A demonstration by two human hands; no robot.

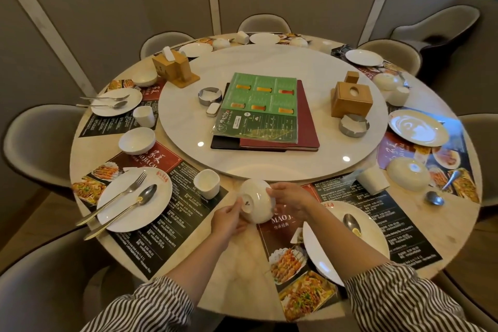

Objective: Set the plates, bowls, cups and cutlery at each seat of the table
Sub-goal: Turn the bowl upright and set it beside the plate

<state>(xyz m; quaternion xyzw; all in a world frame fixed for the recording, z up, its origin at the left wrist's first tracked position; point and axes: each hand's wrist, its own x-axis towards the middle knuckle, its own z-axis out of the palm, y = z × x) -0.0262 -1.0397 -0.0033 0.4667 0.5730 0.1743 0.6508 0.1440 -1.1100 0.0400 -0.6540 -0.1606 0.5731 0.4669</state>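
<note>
Both my hands hold a white bowl (256, 205) tipped on its side, its base facing me, above the near table edge. My left hand (229, 219) grips its lower left side and my right hand (292, 199) grips its right rim. To the right lies a white plate (331, 248) with a spoon (351, 224) on a printed placemat (398, 221). The seat to the left has a plate (134, 199) with a fork (118, 198) and spoon (126, 210), a cup (207, 183) and an upright bowl (137, 140).
A round marble turntable (269, 62) carries menus (265, 113), two wooden tissue boxes (351, 100), and ashtrays (210, 96). An overturned bowl (408, 174), a cup on its side (373, 179) and a spoon (433, 198) lie at the right seat. Grey chairs (35, 143) ring the table.
</note>
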